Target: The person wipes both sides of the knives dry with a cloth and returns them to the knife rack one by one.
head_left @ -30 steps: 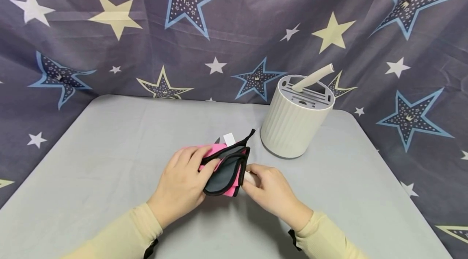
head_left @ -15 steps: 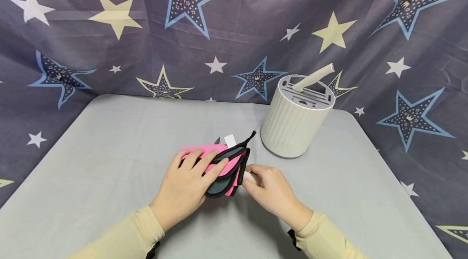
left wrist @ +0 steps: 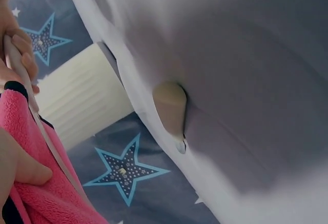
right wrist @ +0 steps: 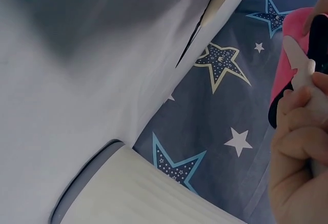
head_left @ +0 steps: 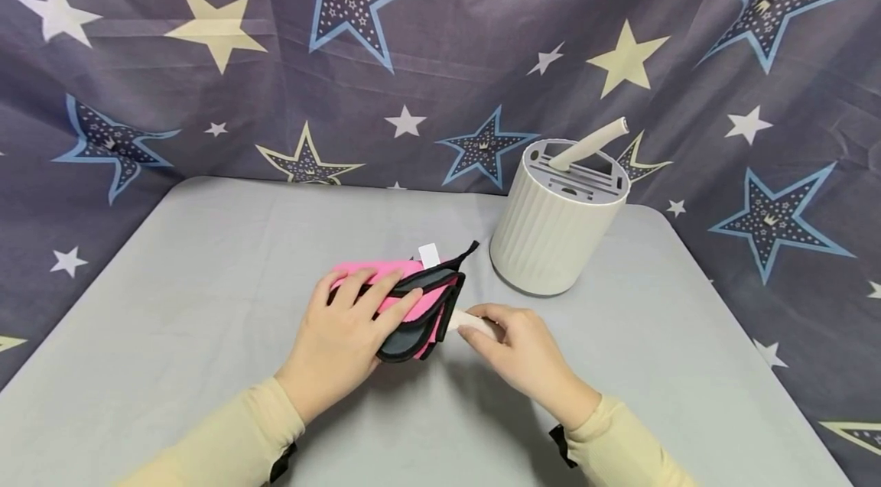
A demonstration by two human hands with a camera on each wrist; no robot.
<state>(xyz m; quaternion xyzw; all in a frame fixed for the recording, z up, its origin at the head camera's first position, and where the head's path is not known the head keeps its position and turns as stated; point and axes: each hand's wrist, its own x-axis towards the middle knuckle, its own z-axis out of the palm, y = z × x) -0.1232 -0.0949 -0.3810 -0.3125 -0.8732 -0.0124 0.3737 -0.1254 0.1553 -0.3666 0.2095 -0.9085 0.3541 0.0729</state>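
My left hand (head_left: 340, 342) grips a folded pink cloth (head_left: 425, 305) with grey patches and black edging, its fingers spread over the top. A white tag (head_left: 430, 255) sticks up from the cloth's far edge. From the right, my right hand (head_left: 530, 353) holds the white handle (head_left: 471, 324) of a knife. In the left wrist view its thin blade (left wrist: 60, 165) runs along the pink fabric; the head view hides the blade inside the folds. A second thing with a beige, rounded end (left wrist: 170, 106) lies on the table behind the cloth, mostly hidden in the head view.
At the back right stands a ribbed white knife block (head_left: 554, 235) with a slotted grey top. One pale handle (head_left: 588, 145) leans out of it. A grey cover spreads over the table (head_left: 227, 258), and a star-patterned curtain (head_left: 427, 36) hangs behind.
My left fingers have spread and shifted over the cloth. My right hand has drawn a little right, baring more of the handle, while the cloth has edged left and up.
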